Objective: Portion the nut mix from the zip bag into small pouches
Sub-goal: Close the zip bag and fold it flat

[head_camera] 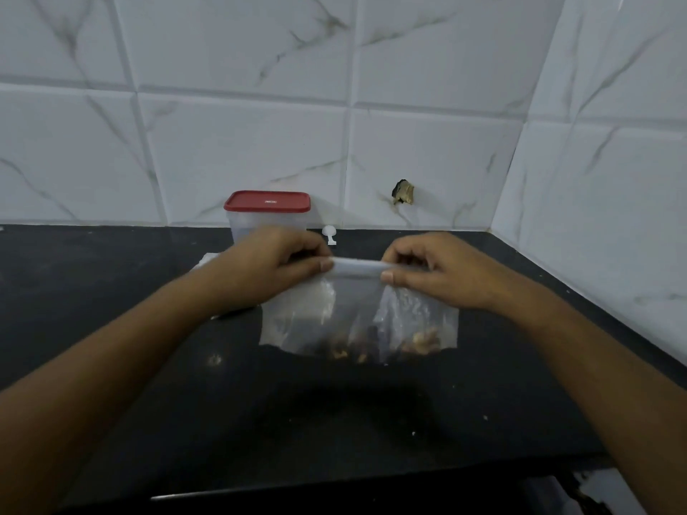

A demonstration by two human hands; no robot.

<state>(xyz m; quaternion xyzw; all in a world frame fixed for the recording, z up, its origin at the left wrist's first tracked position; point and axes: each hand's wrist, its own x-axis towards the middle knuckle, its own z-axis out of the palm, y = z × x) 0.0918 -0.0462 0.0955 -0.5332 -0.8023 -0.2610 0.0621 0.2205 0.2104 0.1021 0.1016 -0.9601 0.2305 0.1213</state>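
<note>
A clear zip bag (pixel 357 314) hangs upright over the black counter, with a nut mix (pixel 390 345) lying in its bottom. My left hand (pixel 271 269) pinches the left end of the bag's top strip between thumb and curled fingers. My right hand (pixel 442 271) pinches the right end the same way. The strip between the two hands is stretched flat. Behind my left hand, part of some white plastic sheets (pixel 208 260) shows on the counter; I cannot tell whether these are the small pouches.
A clear tub with a red lid (pixel 267 202) stands at the back against the tiled wall. A small white scoop (pixel 330 234) lies beside it. The black counter (pixel 111 276) ends at tiled walls behind and to the right; its front edge is near me.
</note>
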